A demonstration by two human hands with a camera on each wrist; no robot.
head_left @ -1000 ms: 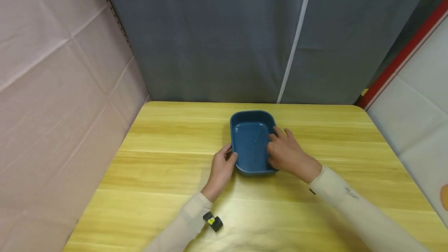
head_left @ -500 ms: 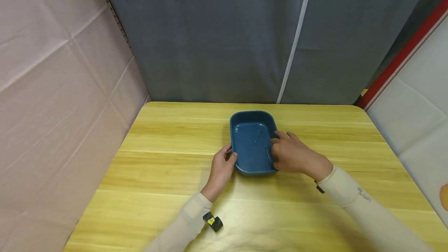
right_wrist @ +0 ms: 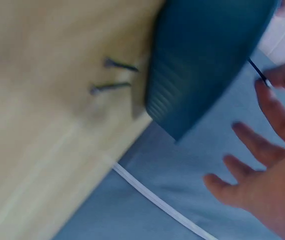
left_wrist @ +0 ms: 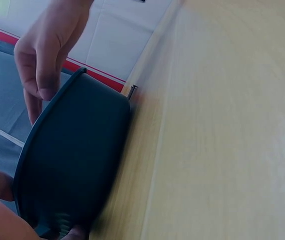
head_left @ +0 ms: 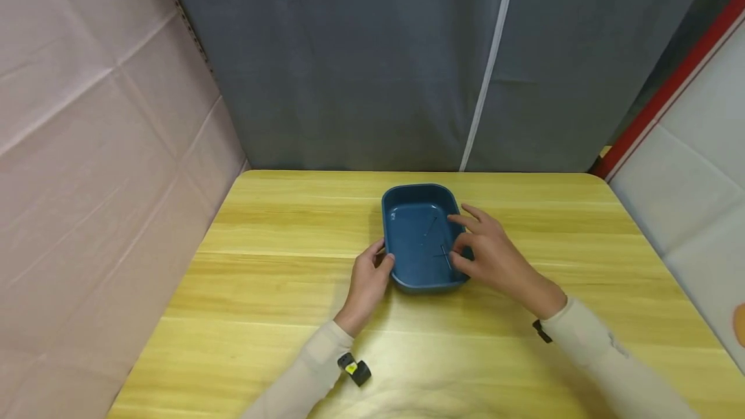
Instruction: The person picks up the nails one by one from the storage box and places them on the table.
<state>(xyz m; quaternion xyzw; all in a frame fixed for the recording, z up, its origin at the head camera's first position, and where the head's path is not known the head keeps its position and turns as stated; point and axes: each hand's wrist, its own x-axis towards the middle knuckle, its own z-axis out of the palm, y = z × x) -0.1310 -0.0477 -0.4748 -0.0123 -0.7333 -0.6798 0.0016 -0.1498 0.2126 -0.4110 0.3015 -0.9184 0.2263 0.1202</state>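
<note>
A deep blue plastic tray [head_left: 416, 270] stands on the table. My left hand [head_left: 368, 283] grips its left wall, thumb over the rim and fingers outside. Inside lie a thin dark nail [head_left: 430, 226] and, nearer its right side, another nail [head_left: 447, 262]. Above that side my right hand [head_left: 491, 251] pinches one more dark nail [right_wrist: 257, 70] between thumb and forefinger, the other fingers spread. Outside the tray, the right wrist view shows two blurred nails with heads, an upper nail [right_wrist: 121, 64] and a lower nail [right_wrist: 110, 87], on the tabletop.
The light wooden table [head_left: 262, 315] ends at a grey curtain [head_left: 349, 70] behind. A pale cloth wall [head_left: 116, 167] runs along the left, and a white panel with a red border [head_left: 669, 96] along the right. A small black device [head_left: 355, 369] sits on the left sleeve.
My right hand has drawn back to the right and now shows a nail in its pinch. The second nail in the tray has come into sight. The left hand has stayed put.
</note>
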